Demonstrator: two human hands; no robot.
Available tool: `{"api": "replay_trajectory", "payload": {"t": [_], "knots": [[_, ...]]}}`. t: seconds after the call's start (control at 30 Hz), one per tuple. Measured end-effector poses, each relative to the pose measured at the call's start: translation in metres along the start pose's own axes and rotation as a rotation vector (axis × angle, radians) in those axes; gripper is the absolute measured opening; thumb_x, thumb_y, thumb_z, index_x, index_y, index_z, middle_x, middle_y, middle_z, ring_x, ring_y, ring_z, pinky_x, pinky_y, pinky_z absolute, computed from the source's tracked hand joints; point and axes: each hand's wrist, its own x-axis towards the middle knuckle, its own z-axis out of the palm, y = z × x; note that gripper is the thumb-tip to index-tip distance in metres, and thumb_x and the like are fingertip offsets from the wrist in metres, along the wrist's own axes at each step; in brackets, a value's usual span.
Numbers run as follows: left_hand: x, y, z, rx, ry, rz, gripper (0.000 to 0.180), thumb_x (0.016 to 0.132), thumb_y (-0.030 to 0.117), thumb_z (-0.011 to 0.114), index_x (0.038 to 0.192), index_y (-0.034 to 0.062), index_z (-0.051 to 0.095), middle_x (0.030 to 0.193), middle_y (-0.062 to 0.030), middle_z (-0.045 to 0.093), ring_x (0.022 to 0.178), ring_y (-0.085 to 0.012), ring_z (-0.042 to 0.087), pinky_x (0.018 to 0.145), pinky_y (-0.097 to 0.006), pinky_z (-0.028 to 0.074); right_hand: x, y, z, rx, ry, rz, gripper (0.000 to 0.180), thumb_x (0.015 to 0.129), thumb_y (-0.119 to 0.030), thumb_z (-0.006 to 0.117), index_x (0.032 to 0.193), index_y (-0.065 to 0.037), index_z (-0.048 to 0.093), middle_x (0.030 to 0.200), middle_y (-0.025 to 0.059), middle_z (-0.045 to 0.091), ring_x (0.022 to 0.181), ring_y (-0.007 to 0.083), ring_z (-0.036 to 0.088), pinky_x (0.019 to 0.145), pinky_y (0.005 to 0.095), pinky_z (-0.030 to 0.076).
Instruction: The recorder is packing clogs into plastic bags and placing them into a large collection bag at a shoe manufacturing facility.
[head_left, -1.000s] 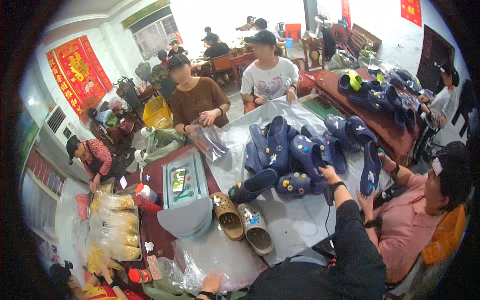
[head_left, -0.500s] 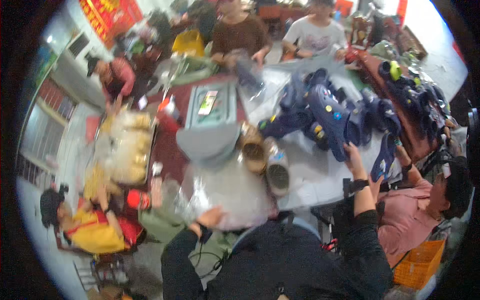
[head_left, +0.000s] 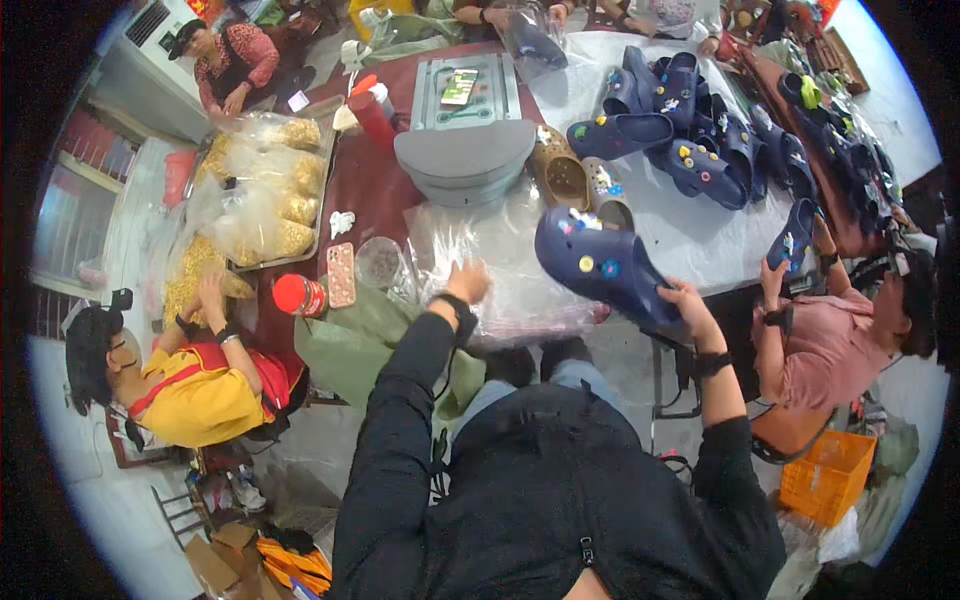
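Observation:
A navy clog (head_left: 590, 262) with colourful charms hangs in front of me, toe to the left. My right hand (head_left: 686, 310) grips it at the heel end. My left hand (head_left: 466, 282) is on the stack of clear plastic bags (head_left: 530, 300) at the table's near edge, its bent fingers pinching the top plastic. Just beyond the bags stands a grey sealing machine (head_left: 465, 160) with a rounded front. Beside it are a tan clog (head_left: 560, 172) and a pale grey clog (head_left: 607, 190), the latter partly hidden by the navy one.
Navy clogs (head_left: 690, 120) lie heaped on the white sheet at the right. A co-worker in pink (head_left: 830, 335) holds another clog there. On the left, a co-worker in yellow (head_left: 205, 395) handles yellow pieces near a tray of filled bags (head_left: 280, 200). A red-lidded jar (head_left: 298, 296) stands near my left arm.
My right hand has drawn the navy clog from the heap toward me and left. My left hand has shifted slightly farther over the bags. The view has tilted downward.

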Motion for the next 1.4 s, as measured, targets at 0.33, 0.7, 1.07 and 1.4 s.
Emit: {"api": "replay_trajectory", "payload": {"t": [0.33, 0.7, 1.07, 1.4], "knots": [[-0.025, 0.026, 0.074, 0.007, 0.289, 0.066, 0.051, 0.084, 0.035, 0.053, 0.128, 0.0109, 0.046, 0.139, -0.0095, 0.037, 0.124, -0.0276, 0.037, 0.098, -0.043, 0.034, -0.05, 0.083, -0.012, -0.297, 0.018, 0.136, 0.024, 0.082, -0.01, 0.06, 0.103, 0.002, 0.062, 0.086, 0.0009, 0.062, 0.076, 0.0087, 0.054, 0.071, 0.0231, 0.042], [-0.012, 0.033, 0.008, -0.609, 0.718, 0.116, 0.034, 0.074, 0.001, 0.053, 0.108, -0.0043, 0.056, 0.108, -0.018, 0.059, 0.099, -0.0334, 0.05, 0.09, -0.038, 0.04, -0.073, 0.121, 0.006, -0.223, -0.008, 0.115, 0.027, 0.084, -0.011, 0.058, 0.109, 0.0, 0.059, 0.086, -0.0006, 0.061, 0.075, 0.008, 0.055, 0.068, 0.0226, 0.044], [-0.029, 0.069, 0.003, -0.585, 0.966, -0.252, 0.017, 0.085, 0.014, 0.056, 0.098, 0.0133, 0.067, 0.123, -0.02, 0.042, 0.099, -0.0331, 0.052, 0.086, -0.036, 0.041, -0.062, 0.153, 0.046, 0.137, 0.041, 0.118, 0.024, 0.088, -0.01, 0.054, 0.108, 0.002, 0.059, 0.087, 0.0024, 0.063, 0.072, 0.0095, 0.058, 0.065, 0.0233, 0.045], [-0.04, 0.058, 0.003, -0.67, 0.907, -0.135, 0.021, 0.084, 0.006, 0.054, 0.104, 0.0078, 0.06, 0.112, -0.0153, 0.049, 0.094, -0.0329, 0.055, 0.076, -0.038, 0.047, -0.024, 0.151, 0.084, -0.064, 0.305, 0.068, 0.022, 0.082, -0.015, 0.059, 0.096, 0.0, 0.063, 0.071, 0.0028, 0.06, 0.061, 0.0098, 0.053, 0.054, 0.0266, 0.042]]}}
